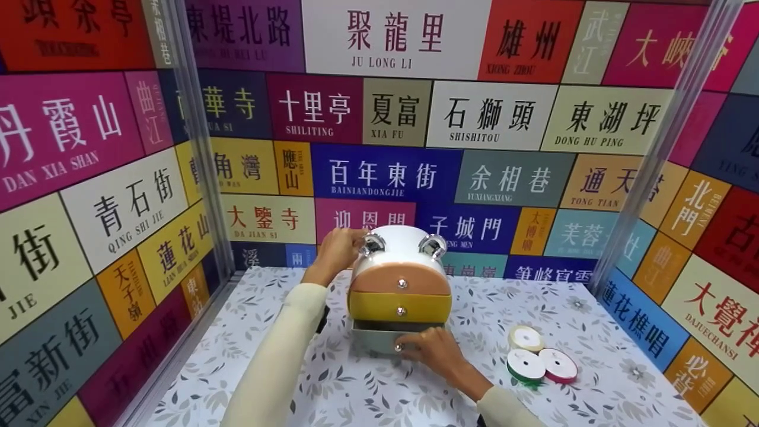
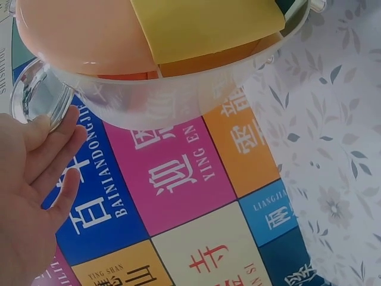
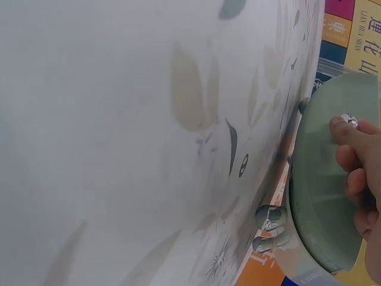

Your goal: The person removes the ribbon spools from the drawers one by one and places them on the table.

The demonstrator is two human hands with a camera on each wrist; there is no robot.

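Note:
A small frog-like chest of drawers (image 1: 400, 242) has a white rounded top, an orange drawer (image 1: 376, 280), a yellow drawer (image 1: 373, 306) and a grey-green bottom drawer (image 1: 372, 339). The bottom drawer stands partly pulled out. My left hand (image 1: 338, 254) holds the silver round eye (image 2: 43, 95) on the chest's left side between thumb and fingers. With thumb and index finger, my right hand (image 1: 437, 353) pinches the shiny knob (image 3: 349, 120) of the bottom drawer; its other fingers are curled near the drawer front. The drawer's contents are hidden.
Three ribbon spools lie right of the chest: a cream spool (image 1: 526, 338), a green spool (image 1: 526, 364) and a red spool (image 1: 558, 365). A leaf-patterned cloth (image 1: 332, 385) covers the table. Sign-printed walls (image 1: 385, 172) enclose the back and sides.

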